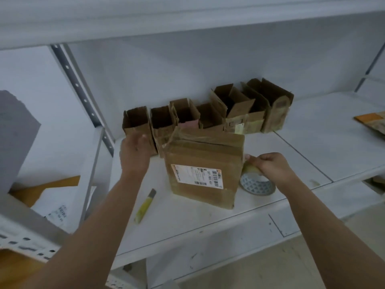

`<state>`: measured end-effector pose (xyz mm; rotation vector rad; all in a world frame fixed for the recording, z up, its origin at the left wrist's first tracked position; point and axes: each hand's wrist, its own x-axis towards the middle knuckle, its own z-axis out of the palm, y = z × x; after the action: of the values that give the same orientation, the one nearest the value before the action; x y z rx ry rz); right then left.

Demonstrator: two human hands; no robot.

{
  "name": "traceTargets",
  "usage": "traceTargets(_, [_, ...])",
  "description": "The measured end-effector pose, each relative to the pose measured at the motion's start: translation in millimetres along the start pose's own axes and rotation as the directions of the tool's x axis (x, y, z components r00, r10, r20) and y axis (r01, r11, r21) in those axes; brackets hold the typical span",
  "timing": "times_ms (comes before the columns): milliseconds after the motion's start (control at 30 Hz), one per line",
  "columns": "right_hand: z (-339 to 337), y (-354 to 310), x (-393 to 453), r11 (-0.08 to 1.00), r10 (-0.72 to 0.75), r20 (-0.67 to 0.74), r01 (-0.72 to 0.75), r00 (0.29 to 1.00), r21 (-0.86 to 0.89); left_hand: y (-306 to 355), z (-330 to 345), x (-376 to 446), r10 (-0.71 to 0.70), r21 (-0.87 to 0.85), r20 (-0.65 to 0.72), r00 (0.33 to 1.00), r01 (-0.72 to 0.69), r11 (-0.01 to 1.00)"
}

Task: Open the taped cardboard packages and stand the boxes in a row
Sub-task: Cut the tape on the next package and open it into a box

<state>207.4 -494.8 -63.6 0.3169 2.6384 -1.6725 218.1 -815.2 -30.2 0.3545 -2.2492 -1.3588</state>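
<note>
A taped cardboard package [205, 163] with a white shipping label stands upright on the white shelf [270, 155], its top still bound with wrinkled tape. Behind it several opened cardboard boxes [208, 113] stand in a row along the back wall. My left hand [134, 151] is at the leftmost open box, fingers around its front edge, just left of the package's top corner. My right hand [268, 163] pinches a strip of tape at the package's right edge, just above a roll of tape [257, 183]. A yellow utility knife [145, 205] lies on the shelf, front left of the package.
A slotted metal upright [83, 90] stands left of the row. A grey block [14, 138] and white papers [58, 205] sit on the lower left surface. A flat brown and orange item [373, 122] lies at the shelf's far right.
</note>
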Motion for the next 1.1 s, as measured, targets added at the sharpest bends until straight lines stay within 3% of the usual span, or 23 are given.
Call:
traceTargets(67, [1.3,-0.3,-1.5,1.0,-0.013,-0.012,0.013,1.0,0.001,-37.0,-3.4,-13.6,-0.231,0.389,0.13,0.964,0.164,0.906])
traceTargets(133, [2.3,-0.5,-2.4,1.0,-0.013,-0.02,0.013,1.0,0.011,-68.9,0.7,-36.6,-0.476,0.698,0.288,0.831,0.158,0.698])
traceTargets(200, [2.6,-1.2,-2.8,1.0,-0.003,-0.019,0.003,1.0,0.009,-92.6,6.0,-55.3,-0.528,0.833,0.324,0.785,0.028,0.553])
traceTargets(300, [2.6,-0.7,-3.1,1.0,0.003,-0.017,-0.003,1.0,0.001,-104.8,8.9,-66.7,-0.442,0.879,0.259,0.859,-0.019,0.477])
traceTargets(467, [-1.4,-5.2,-9.5,1.0,0.01,0.026,-0.01,1.0,0.001,-92.7,-7.3,-47.2,-0.329,0.812,0.233,0.915,0.003,0.583])
traceTargets(567, [-2.3,-5.2,-10.3,1.0,0.021,0.052,-0.021,0.998,0.001,-62.6,-15.8,-29.3,-0.188,0.588,0.077,0.979,0.108,0.801])
traceTargets(600, [-2.4,-4.7,-10.6,1.0,0.023,0.056,-0.023,0.998,0.0,-42.3,-15.7,-26.5,-0.109,0.469,0.044,0.993,0.076,0.88])
traceTargets(667, [-2.6,-5.2,-10.0,0.999,0.032,0.061,-0.032,0.998,0.005,3.2,-8.3,-24.3,0.106,0.277,0.087,0.991,-0.126,0.953])
traceTargets(767, [-6.1,-6.1,-7.8,0.998,0.059,0.089,-0.061,0.994,0.025,66.5,15.1,-33.6,0.323,0.121,0.346,0.881,-0.383,0.916])
traceTargets(833, [-10.7,-3.6,-5.7,0.997,0.075,0.123,-0.078,0.99,0.02,97.8,40.8,-40.4,0.373,0.153,0.553,0.745,-0.531,0.833])
traceTargets(933, [-19.4,-0.5,-4.1,0.995,0.085,0.181,-0.093,0.98,0.036,121.6,83.5,-44.8,0.371,0.034,0.718,0.589,-0.562,0.826])
traceTargets(1000, [-27.2,2.5,-4.2,0.993,0.066,0.234,-0.086,0.97,0.076,117.2,104.7,-41.8,0.347,-0.072,0.747,0.568,-0.449,0.891])
traceTargets(1100, [-38.0,15.7,-8.3,0.978,0.013,0.343,-0.082,0.939,0.189,100.8,120.6,-39.6,0.285,-0.107,0.719,0.633,-0.305,0.946])
